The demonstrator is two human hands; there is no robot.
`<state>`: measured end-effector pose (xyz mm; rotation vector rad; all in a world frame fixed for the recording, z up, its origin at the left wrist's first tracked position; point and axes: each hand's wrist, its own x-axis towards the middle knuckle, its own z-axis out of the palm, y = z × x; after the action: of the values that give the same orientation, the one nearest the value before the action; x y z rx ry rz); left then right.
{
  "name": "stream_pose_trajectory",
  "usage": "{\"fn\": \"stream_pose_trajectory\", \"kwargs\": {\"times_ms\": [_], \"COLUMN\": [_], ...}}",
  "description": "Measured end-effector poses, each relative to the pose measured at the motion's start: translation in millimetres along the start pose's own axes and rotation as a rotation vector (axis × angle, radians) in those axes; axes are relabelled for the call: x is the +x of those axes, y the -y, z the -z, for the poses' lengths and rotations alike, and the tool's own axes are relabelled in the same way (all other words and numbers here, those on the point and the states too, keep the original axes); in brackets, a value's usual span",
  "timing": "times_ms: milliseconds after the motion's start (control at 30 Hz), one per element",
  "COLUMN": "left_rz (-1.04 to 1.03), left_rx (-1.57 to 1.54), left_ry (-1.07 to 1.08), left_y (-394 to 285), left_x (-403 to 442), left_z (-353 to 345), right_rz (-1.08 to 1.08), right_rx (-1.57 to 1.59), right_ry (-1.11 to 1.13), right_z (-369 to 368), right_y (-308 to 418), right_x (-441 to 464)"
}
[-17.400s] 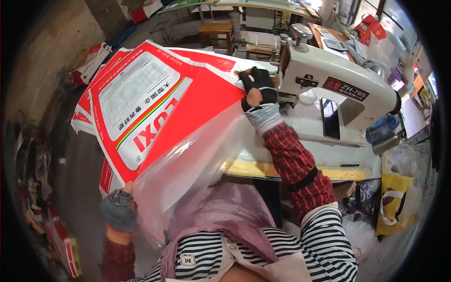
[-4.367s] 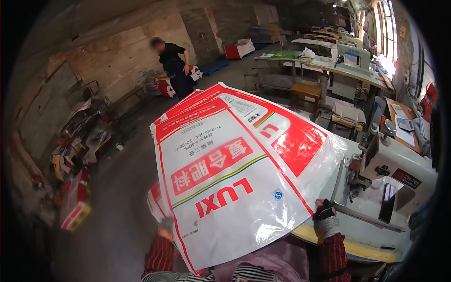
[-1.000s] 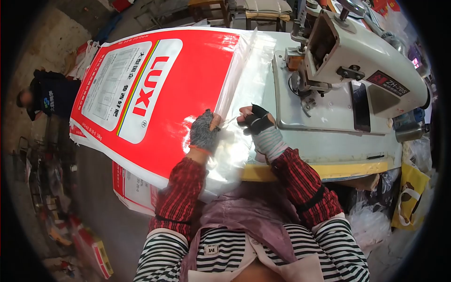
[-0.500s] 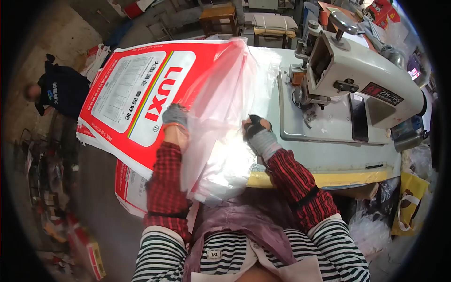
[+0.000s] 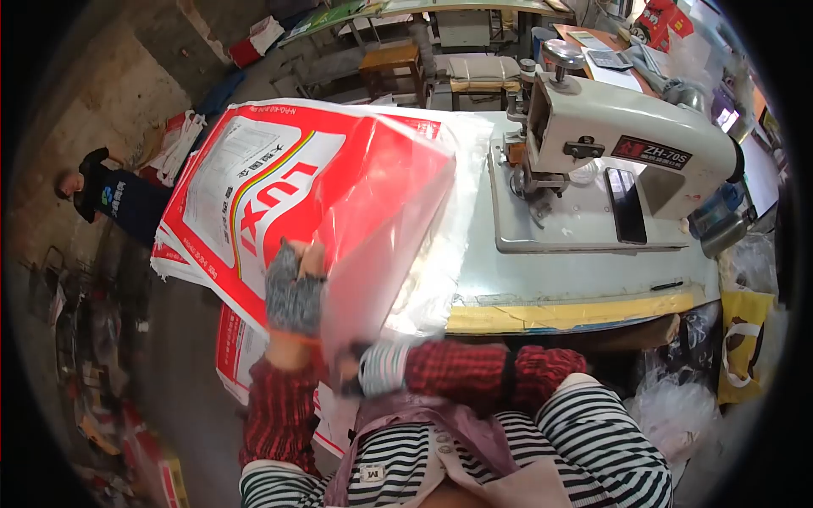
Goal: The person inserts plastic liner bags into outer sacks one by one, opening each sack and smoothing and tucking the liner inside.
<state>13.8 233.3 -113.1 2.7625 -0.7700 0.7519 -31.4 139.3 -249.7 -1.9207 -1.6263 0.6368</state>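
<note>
A red and white printed woven sack [image 5: 356,161] lies on the worktable, its lettered face up and bulging. Clear plastic film [image 5: 432,262] reaches out past its right side. My left hand [image 5: 296,284], in a grey fingerless glove, is on the sack's near part, fingers bent and closed on the material. My right hand [image 5: 360,371] is low in front of my body, close to the sack's near corner. Motion smears its fingers, so its grip cannot be made out. More sacks [image 5: 237,339] show beneath the top one.
At the right of the worktable [image 5: 584,279] stands a sewing machine [image 5: 610,127] with a phone [image 5: 625,203] on its base. A pen [image 5: 666,286] lies near the front edge. A person [image 5: 127,195] is at the far left. A yellow bag [image 5: 745,347] hangs at the right.
My right hand has moved from the plastic film on the table down and left toward my body. My left hand is lower. The sack has buckled, and less film shows.
</note>
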Motion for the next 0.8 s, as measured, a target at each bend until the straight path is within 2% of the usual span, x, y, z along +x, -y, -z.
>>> {"fn": "stream_pose_trajectory", "kwargs": {"times_ms": [33,67,133,167,200,233,267,300,333,400,433,467,533,567,600,667,700,733,800], "left_rz": [0.142,0.144,0.582,0.582,0.582,0.463,0.339,0.412,0.407,0.478,0.474,0.447,0.417,0.401,0.385,0.406,0.394,0.383,0.385], "left_rx": [-0.279,-0.284,-0.657,-0.699,-0.702,-0.500,-0.297,-0.259,-0.258,-0.319,-0.321,-0.294,-0.270,-0.237,-0.202,-0.164,-0.137,-0.112,-0.135], "left_ry": [-0.125,-0.125,0.063,0.034,0.040,0.009,-0.025,-0.025,-0.031,-0.275,-0.287,-0.322,-0.356,-0.369,-0.381,-0.382,-0.395,-0.408,-0.419], "left_y": [-6,-14,-37,-37,-36,-34,-29,-17,-7,6,9,10,10,10,10,12,13,14,9], "left_x": [-7,-17,-34,-44,-51,-56,-60,-70,-72,-73,-69,-64,-55,-51,-47,-44,-44,-43,-38], "left_z": [2,9,33,37,40,44,49,51,55,62,63,63,66,68,70,75,76,77,81], "right_rz": [-0.028,-0.055,0.150,0.207,0.164,-0.125,-0.342,-0.552,-0.552,-0.820,-0.940,-0.937,-0.364,-0.450,-0.493,-0.494,-0.524,-0.463,-0.405], "right_rx": [0.046,0.101,0.022,0.580,0.439,0.158,-0.141,-0.438,-0.445,-0.995,-0.687,-0.699,0.041,-0.442,-0.147,-0.252,-0.434,-0.593,-0.646], "right_ry": [-0.005,-0.005,-0.292,-0.593,-0.682,-0.676,-0.522,-0.353,-0.358,-1.030,-0.822,-0.824,-1.713,-1.687,-1.822,-1.885,-1.904,-1.914,-1.867], "right_z": [-4,-12,22,-19,-23,-18,39,96,97,79,87,93,109,116,119,137,146,155,165], "right_y": [20,40,62,31,-3,-32,-16,2,-34,-116,-115,-114,-97,-100,-80,-54,-45,-44,-48], "right_x": [0,-2,-27,-8,1,15,-23,-76,-103,-138,-149,-150,-147,-154,-155,-170,-175,-180,-178]}}
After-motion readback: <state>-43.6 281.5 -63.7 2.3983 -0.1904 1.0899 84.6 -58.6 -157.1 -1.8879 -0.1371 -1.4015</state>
